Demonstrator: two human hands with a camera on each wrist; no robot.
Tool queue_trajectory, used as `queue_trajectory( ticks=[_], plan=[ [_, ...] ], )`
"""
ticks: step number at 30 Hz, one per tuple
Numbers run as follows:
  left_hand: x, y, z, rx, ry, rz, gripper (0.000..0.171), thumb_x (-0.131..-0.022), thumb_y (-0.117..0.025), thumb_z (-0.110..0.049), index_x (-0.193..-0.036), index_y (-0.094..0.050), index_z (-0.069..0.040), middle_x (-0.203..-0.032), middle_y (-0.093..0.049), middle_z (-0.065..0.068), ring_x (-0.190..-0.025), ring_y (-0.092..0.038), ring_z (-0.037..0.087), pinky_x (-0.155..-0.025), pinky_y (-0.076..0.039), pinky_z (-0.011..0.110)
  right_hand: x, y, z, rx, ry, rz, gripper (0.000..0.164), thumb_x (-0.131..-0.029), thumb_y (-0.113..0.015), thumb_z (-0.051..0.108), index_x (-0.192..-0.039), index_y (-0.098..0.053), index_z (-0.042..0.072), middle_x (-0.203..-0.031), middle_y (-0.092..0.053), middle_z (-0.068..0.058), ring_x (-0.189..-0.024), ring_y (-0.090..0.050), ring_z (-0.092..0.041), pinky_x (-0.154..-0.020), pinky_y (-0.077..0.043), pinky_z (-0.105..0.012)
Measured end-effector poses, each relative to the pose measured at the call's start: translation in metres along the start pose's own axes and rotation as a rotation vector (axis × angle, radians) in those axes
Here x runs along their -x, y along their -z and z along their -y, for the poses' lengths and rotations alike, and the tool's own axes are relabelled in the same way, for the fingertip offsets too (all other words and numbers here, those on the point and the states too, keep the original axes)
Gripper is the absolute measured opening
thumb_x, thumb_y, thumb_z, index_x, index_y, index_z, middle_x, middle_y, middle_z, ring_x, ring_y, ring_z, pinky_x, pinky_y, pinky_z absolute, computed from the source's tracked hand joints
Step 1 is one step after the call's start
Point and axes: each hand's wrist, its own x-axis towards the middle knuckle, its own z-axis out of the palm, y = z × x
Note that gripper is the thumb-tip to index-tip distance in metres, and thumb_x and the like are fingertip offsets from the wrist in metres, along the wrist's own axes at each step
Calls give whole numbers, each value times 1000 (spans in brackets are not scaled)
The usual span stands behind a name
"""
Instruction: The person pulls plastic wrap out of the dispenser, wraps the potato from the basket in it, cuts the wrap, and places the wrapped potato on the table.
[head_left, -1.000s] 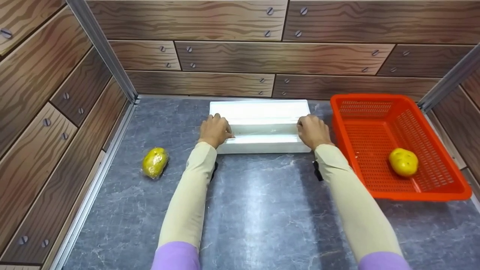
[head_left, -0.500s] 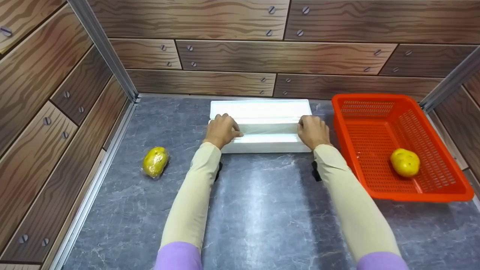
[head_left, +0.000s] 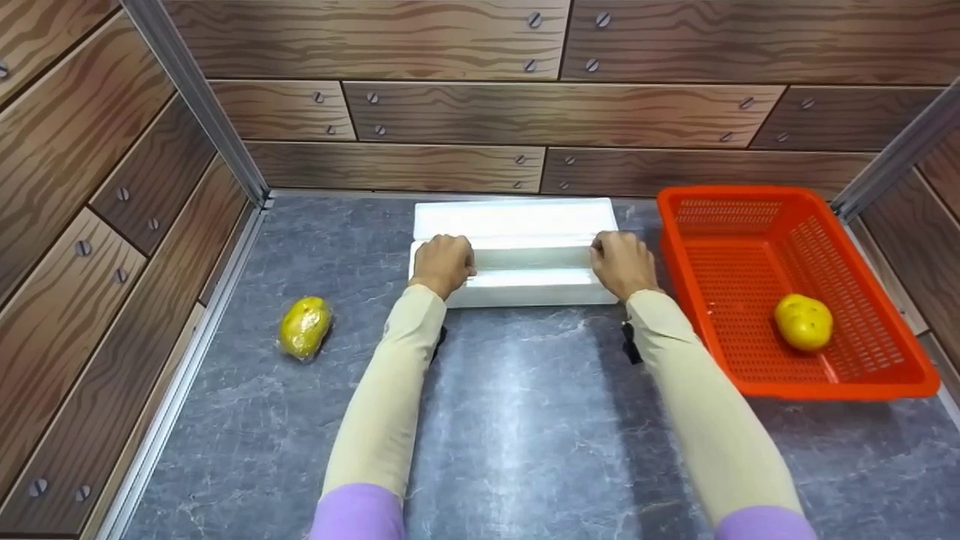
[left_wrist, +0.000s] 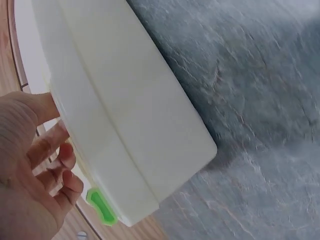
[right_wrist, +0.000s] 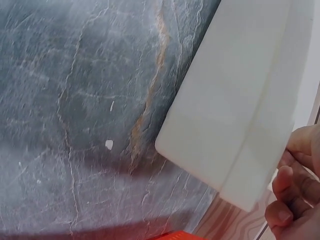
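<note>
A long white box (head_left: pixel 532 296) lies on the table with its lid (head_left: pixel 514 219) raised at the back. At its left end, my left hand (head_left: pixel 444 264) has curled fingers at the upper rim; the left wrist view shows the thumb and index finger reaching behind that rim, near a green tab (left_wrist: pixel 102 206). My right hand (head_left: pixel 624 262) curls over the right end, and its fingers (right_wrist: pixel 285 175) bend at the rim in the right wrist view. The fingertips are partly hidden, and I cannot tell whether they pinch something inside the box.
A yellow potato (head_left: pixel 305 327) in clear film lies on the left of the grey marbled table (head_left: pixel 517 420). On the right stands a red-orange perforated basket (head_left: pixel 814 391) holding a bare yellow potato (head_left: pixel 804 322). Wood-patterned walls (head_left: pixel 450 112) enclose the back and sides.
My left hand has shifted right along the box, and its fingers have curled in more. The right hand keeps its place on the right end.
</note>
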Motion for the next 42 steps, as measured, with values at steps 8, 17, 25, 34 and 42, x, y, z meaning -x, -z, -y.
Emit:
queue_trajectory(
  ticks=[8,17,25,34,42],
  plan=[
    [8,4,17,-22,-24,-48,8,-84,-77,-4,-89,-79,-9,-96,-76,11,-88,-72,32,-78,-59,46,2,6,-4,1,31,69,14,-96,-61,8,-99,-72,1,-100,-72,-21,-95,-66,-47,-78,-52,-62],
    [18,5,31,-53,-35,-126,17,-86,-66,5,-82,-78,-6,-90,-76,14,-82,-72,34,-69,-59,49,4,7,-6,15,76,126,20,-91,-59,0,-105,-74,0,-103,-72,-22,-96,-66,-47,-82,-52,-61],
    [22,3,40,-4,-42,-197,8,-87,-74,-2,-86,-79,-7,-93,-76,12,-85,-72,34,-72,-60,48,8,10,-10,58,130,105,17,-92,-60,0,-101,-75,0,-99,-69,-22,-93,-65,-47,-79,-52,-60],
    [27,4,46,21,-53,-249,13,-88,-71,1,-88,-80,-8,-92,-76,13,-87,-70,36,-74,-59,48,11,10,-8,87,150,42,15,-90,-63,-3,-100,-74,-2,-97,-69,-21,-91,-66,-46,-79,-53,-58],
    [31,7,46,22,-67,-292,10,-88,-74,-2,-87,-80,-9,-90,-76,11,-87,-69,36,-75,-58,48,11,13,-4,83,168,0,14,-90,-63,-2,-99,-74,-2,-96,-69,-21,-88,-66,-48,-77,-53,-58]
  ],
)
